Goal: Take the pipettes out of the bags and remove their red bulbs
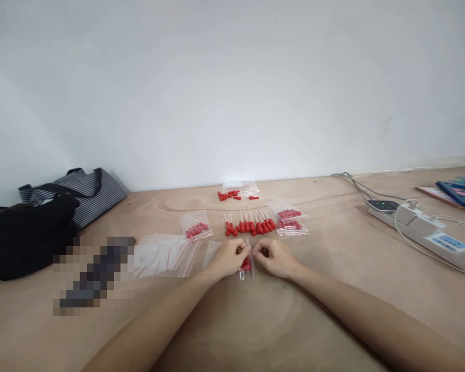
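Clear plastic bag (246, 276), red pieces (246, 264) inside, lies between the hands, just on the near side of a row of red-ended sticks (251, 227) on the table (232, 320). Left hand (232, 257): thumb and forefinger pinched together at the bag's upper part, apparently gripping it. Right hand (275, 257): fingers curled, tips beside the bag's right edge; cannot tell whether they hold film. Risks, judged: uneven pull could skew or tear thin film; a slack pinch could spill pieces if unsealed; knuckles pushed forward could scatter the row.
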Demonstrator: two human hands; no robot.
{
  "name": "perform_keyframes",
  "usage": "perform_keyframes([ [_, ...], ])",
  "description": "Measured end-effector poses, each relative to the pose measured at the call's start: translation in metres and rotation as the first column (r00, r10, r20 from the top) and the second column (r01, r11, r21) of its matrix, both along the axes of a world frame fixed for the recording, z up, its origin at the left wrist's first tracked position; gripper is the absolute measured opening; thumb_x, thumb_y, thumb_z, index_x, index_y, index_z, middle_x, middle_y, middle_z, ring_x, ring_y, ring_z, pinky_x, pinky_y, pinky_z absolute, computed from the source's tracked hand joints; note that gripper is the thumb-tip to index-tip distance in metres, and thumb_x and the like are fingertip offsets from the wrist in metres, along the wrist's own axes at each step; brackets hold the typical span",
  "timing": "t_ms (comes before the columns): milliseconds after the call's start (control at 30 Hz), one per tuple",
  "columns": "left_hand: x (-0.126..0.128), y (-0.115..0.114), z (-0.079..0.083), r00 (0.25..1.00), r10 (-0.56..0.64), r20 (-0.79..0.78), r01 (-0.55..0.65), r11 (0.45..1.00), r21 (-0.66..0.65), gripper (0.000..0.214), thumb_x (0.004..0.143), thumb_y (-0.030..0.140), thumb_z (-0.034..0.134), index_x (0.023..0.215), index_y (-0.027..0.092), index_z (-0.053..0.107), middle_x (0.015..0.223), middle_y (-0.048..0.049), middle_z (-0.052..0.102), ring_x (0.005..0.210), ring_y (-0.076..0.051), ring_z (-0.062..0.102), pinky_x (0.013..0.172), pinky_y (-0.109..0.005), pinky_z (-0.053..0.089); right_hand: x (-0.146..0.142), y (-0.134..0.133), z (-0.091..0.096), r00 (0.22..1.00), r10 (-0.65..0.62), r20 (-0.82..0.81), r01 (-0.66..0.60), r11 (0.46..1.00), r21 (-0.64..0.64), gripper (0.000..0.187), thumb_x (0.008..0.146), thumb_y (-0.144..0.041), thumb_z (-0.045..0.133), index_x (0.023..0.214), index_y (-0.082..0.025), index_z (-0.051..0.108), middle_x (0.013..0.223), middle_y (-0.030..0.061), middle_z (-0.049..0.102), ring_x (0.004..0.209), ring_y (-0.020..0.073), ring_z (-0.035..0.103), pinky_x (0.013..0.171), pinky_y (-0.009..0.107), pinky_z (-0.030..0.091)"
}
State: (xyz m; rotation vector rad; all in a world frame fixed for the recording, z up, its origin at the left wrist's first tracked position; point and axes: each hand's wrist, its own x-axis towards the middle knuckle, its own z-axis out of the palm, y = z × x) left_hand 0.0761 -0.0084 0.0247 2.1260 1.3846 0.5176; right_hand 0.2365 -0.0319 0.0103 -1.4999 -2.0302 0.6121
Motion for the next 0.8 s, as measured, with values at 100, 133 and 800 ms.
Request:
perform_keyframes([
  [100,-0.001,0.001,0.000,1.000,-0.005,-0.007,0.005,1.000,0.004,0.024,0.076,0.027,0.043,0.057,0.015,0.052,0.051,0.0046,0.045,0.050,-0.010,0.040,0.047,-0.020,0.026,0.005,-0.002,-0.007,0.978,0.193,0.083,-0.209,0.922,0.327,0.020,0.066,-0.014,0.049,0.084,-0.020,0.055,0.079,0.0010,0.057,0.071,0.0122,0.050,0.060,0.022,0.036],
  [133,-0.001,0.002,-0.001,1.000,-0.008,-0.009,0.008,1.000,0.005,0.023,0.075,0.026,0.042,0.057,0.015,0.052,0.051,0.0046,0.045,0.050,-0.010,0.040,0.047,-0.020,0.026,0.007,-0.002,-0.009,0.958,0.247,0.144,-0.285,0.867,0.408,0.024,0.065,-0.012,0.048,0.087,-0.020,0.055,0.082,0.0019,0.056,0.074,0.0127,0.049,0.061,0.022,0.037],
  [800,-0.018,-0.005,0.002,0.938,-0.311,-0.151,0.345,0.866,0.361,0.033,0.082,0.014,0.035,0.112,0.020,0.050,0.105,-0.0065,0.054,0.095,-0.017,0.048,0.083,-0.032,0.037,0.015,0.013,-0.017,0.823,0.151,0.548,-0.558,0.400,0.727,0.029,0.088,-0.018,0.035,0.068,-0.019,0.056,0.074,0.0010,0.062,0.066,0.0107,0.044,0.056,0.025,0.029],
])
